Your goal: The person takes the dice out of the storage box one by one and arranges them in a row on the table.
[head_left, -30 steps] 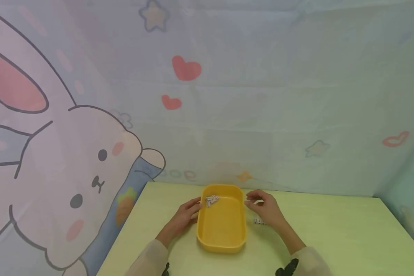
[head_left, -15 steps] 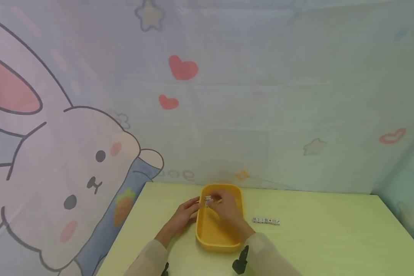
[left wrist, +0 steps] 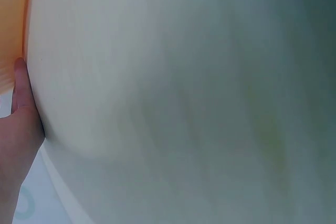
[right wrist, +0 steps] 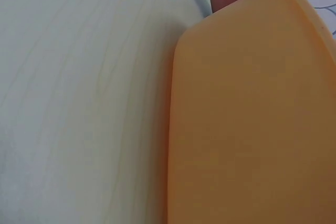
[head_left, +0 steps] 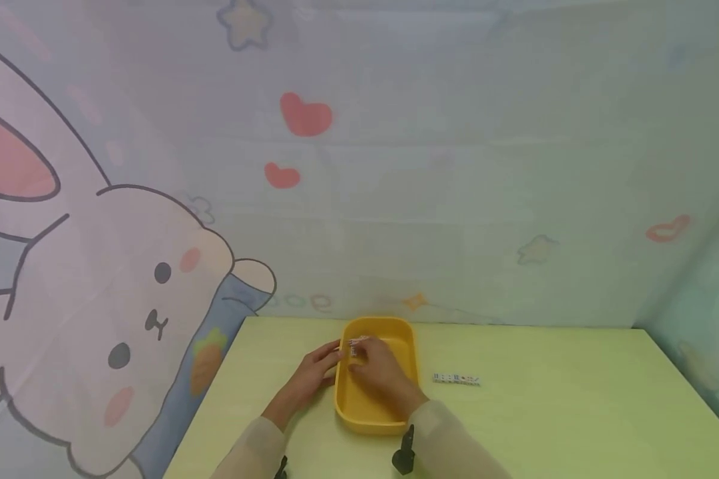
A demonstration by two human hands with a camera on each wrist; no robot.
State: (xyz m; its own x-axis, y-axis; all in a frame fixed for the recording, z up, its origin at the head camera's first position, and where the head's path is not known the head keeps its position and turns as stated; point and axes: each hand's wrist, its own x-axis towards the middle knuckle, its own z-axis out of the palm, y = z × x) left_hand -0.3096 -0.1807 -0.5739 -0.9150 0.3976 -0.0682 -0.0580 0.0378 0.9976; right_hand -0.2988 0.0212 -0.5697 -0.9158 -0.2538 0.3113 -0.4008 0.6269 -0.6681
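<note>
Watching remotely, I find white cubes (head_left: 353,344) at the far left of the yellow tray (head_left: 371,429), where the right hand (head_left: 382,370) has just come in, presumably to pick, though whether it pinches one I cannot tell, the left hand (head_left: 313,374) touching the side with extended fingers, a row of cubes (head_left: 457,379) rightward on the table (head_left: 551,392).

Faint "oog" lettering (head_left: 321,303) — on the backdrop (head_left: 395,233)

There is one yellow tray (head_left: 373,428), one tile row (head_left: 457,379), one table (head_left: 551,399).
</note>
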